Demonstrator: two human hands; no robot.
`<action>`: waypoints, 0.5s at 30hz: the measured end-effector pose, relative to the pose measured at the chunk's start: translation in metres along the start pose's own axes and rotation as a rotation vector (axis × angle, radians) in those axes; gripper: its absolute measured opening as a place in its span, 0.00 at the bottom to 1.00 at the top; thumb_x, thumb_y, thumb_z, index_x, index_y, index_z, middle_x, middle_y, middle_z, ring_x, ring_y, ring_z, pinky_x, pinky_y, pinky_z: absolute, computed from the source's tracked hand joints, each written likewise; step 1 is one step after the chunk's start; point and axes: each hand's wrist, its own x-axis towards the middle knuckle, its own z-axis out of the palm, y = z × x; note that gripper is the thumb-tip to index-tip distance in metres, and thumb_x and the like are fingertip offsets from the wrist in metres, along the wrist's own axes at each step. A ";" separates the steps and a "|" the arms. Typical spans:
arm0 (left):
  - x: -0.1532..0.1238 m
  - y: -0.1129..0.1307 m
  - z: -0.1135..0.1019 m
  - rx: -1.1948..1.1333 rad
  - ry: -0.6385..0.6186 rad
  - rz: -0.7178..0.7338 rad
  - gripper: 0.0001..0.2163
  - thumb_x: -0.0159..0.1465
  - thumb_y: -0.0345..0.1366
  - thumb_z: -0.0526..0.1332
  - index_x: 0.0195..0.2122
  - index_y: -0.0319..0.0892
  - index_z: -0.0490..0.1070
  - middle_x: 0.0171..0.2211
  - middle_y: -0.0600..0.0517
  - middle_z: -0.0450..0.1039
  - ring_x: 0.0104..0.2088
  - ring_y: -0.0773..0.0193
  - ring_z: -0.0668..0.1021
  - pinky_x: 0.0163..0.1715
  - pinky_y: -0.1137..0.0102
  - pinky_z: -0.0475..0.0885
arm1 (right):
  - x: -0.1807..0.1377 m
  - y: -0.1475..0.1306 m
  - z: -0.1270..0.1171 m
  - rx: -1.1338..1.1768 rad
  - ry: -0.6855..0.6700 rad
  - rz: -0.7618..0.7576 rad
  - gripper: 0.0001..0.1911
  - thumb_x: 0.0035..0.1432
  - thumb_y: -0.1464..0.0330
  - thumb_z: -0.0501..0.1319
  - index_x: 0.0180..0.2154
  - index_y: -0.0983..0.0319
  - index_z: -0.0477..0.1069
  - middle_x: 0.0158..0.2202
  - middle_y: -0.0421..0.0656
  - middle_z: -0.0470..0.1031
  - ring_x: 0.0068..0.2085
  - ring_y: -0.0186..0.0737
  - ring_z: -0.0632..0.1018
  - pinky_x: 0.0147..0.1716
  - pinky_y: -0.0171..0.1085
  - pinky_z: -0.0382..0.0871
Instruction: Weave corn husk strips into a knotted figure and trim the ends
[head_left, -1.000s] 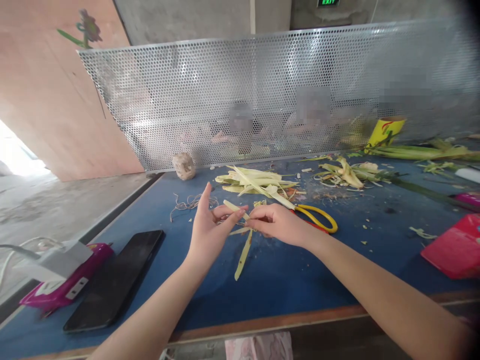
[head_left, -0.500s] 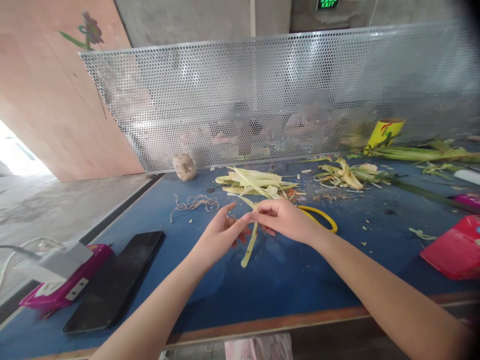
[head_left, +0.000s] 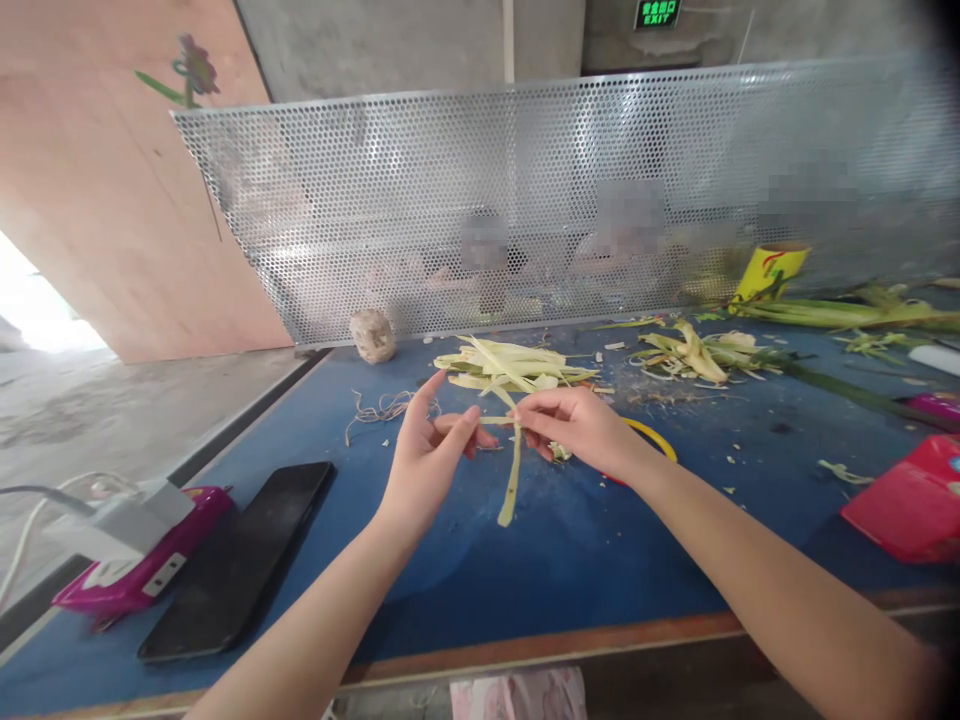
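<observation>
Pale green corn husk strips (head_left: pixel 511 485) cross between my hands above the blue table; one hangs down and another runs sideways. My right hand (head_left: pixel 581 428) pinches them where they cross, with thumb and fingertips closed. On the other side, my left hand (head_left: pixel 424 455) holds the sideways strip between its thumb and lower fingers, while its index finger points up. Just beyond lies a pile of corn husks (head_left: pixel 517 362). A yellow ring-shaped thing (head_left: pixel 651 436) is partly covered by my right hand and wrist.
A black phone (head_left: pixel 240 560) and a purple power strip (head_left: pixel 150 580) lie at left. Tangled string (head_left: pixel 375 408) and a twine roll (head_left: pixel 373 336) sit behind. Husk scraps (head_left: pixel 697 352), a yellow can (head_left: pixel 771 272) and a red box (head_left: pixel 907 500) are at right. A perforated metal screen (head_left: pixel 420 200) stands behind; people sit beyond.
My left hand has moved left and away from my right hand, its index finger lifting. A strip now stretches between them. The hanging strip has shifted slightly right.
</observation>
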 end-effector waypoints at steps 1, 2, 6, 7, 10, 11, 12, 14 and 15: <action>-0.001 -0.002 0.001 -0.059 0.004 -0.046 0.33 0.55 0.39 0.62 0.58 0.38 0.49 0.23 0.53 0.73 0.24 0.66 0.74 0.25 0.71 0.68 | 0.000 -0.001 -0.001 0.041 0.008 0.001 0.12 0.55 0.61 0.57 0.31 0.64 0.71 0.22 0.38 0.68 0.20 0.28 0.68 0.22 0.32 0.63; -0.002 -0.005 0.003 -0.116 -0.008 -0.104 0.33 0.55 0.40 0.61 0.58 0.38 0.47 0.26 0.51 0.74 0.25 0.65 0.75 0.24 0.70 0.70 | 0.000 -0.002 -0.001 0.084 0.012 0.003 0.13 0.56 0.61 0.56 0.32 0.64 0.72 0.22 0.39 0.69 0.21 0.29 0.69 0.22 0.32 0.64; -0.006 -0.010 0.010 -0.120 -0.030 -0.146 0.41 0.49 0.33 0.66 0.59 0.40 0.43 0.37 0.44 0.73 0.29 0.64 0.76 0.23 0.70 0.72 | 0.001 -0.001 0.003 0.234 -0.010 0.008 0.13 0.56 0.62 0.56 0.37 0.64 0.73 0.25 0.42 0.72 0.24 0.30 0.71 0.23 0.32 0.67; -0.007 -0.011 0.011 -0.095 -0.008 -0.101 0.43 0.47 0.31 0.68 0.59 0.41 0.42 0.39 0.44 0.73 0.27 0.65 0.76 0.21 0.71 0.71 | 0.001 -0.001 0.004 0.260 -0.023 0.005 0.13 0.56 0.63 0.56 0.38 0.64 0.73 0.27 0.42 0.72 0.25 0.31 0.72 0.24 0.32 0.68; -0.004 -0.011 0.011 -0.070 0.047 0.002 0.45 0.45 0.30 0.68 0.60 0.41 0.41 0.40 0.44 0.72 0.24 0.67 0.75 0.17 0.73 0.69 | 0.001 -0.002 0.007 0.293 -0.061 -0.001 0.13 0.56 0.65 0.56 0.39 0.65 0.72 0.30 0.45 0.74 0.29 0.34 0.75 0.27 0.34 0.70; -0.003 -0.010 0.010 -0.074 0.050 0.014 0.44 0.46 0.29 0.67 0.60 0.40 0.41 0.39 0.45 0.72 0.24 0.67 0.75 0.17 0.74 0.68 | 0.000 -0.002 0.007 0.278 -0.065 0.007 0.12 0.56 0.66 0.56 0.40 0.66 0.71 0.30 0.45 0.74 0.30 0.34 0.75 0.27 0.34 0.70; -0.001 -0.010 0.009 -0.082 0.048 0.017 0.43 0.46 0.29 0.67 0.60 0.39 0.41 0.38 0.45 0.73 0.24 0.67 0.75 0.16 0.74 0.68 | 0.000 -0.003 0.007 0.250 -0.067 0.018 0.12 0.56 0.68 0.57 0.40 0.66 0.71 0.29 0.44 0.74 0.28 0.33 0.75 0.28 0.35 0.70; 0.001 -0.010 0.006 -0.099 0.038 0.009 0.44 0.46 0.27 0.67 0.60 0.40 0.41 0.34 0.47 0.75 0.22 0.68 0.74 0.16 0.75 0.67 | 0.000 -0.004 0.007 0.185 -0.065 0.039 0.11 0.55 0.70 0.57 0.40 0.66 0.70 0.27 0.42 0.74 0.24 0.31 0.74 0.27 0.35 0.70; 0.002 -0.010 0.006 -0.104 0.036 0.002 0.44 0.45 0.26 0.67 0.60 0.40 0.42 0.33 0.48 0.75 0.21 0.68 0.74 0.15 0.76 0.66 | -0.001 -0.004 0.006 0.168 -0.065 0.040 0.10 0.54 0.70 0.58 0.40 0.65 0.69 0.26 0.41 0.73 0.23 0.31 0.73 0.27 0.35 0.70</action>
